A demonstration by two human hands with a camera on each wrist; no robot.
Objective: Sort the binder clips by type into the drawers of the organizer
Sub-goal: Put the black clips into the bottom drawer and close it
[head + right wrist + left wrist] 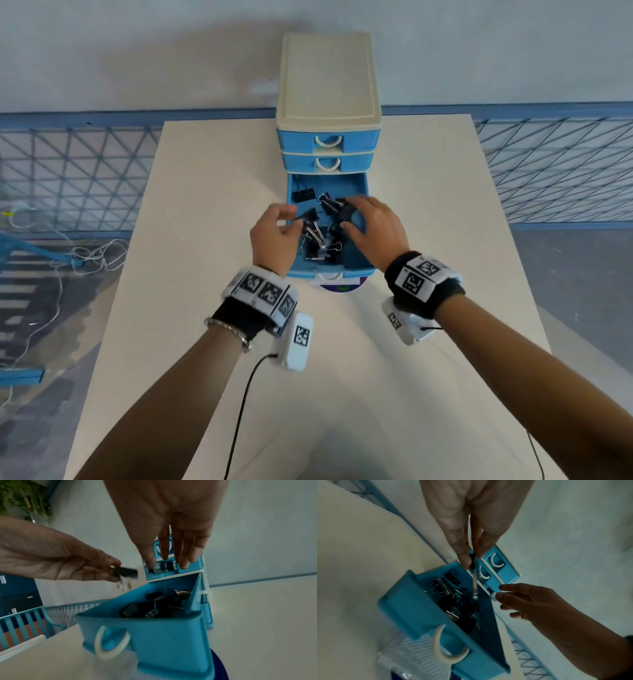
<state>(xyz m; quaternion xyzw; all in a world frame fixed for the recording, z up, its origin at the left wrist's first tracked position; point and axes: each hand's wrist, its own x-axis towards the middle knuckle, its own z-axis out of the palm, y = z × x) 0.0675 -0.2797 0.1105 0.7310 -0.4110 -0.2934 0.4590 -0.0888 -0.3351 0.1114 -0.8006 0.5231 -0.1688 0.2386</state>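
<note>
The organizer (329, 78) has a cream top and blue drawers, and its third drawer (290, 186) is pulled out toward me. Several black binder clips (320, 236) with silver handles lie in it. My left hand (294, 219) hovers over the drawer's left side and pinches a black binder clip (308, 216) between thumb and fingers; its handle (475, 586) hangs down. My right hand (347, 219) is over the drawer's right side, fingers pointing down, pinching another black clip (164, 566), which is blurred. The two upper drawers (328, 142) are closed.
The organizer stands at the far middle of a cream table (205, 240). A clear container with a dark blue part (339, 287) sits under the open drawer's front. Blue wire mesh panels (555, 164) flank the table, and cables (85, 257) lie on the floor at left.
</note>
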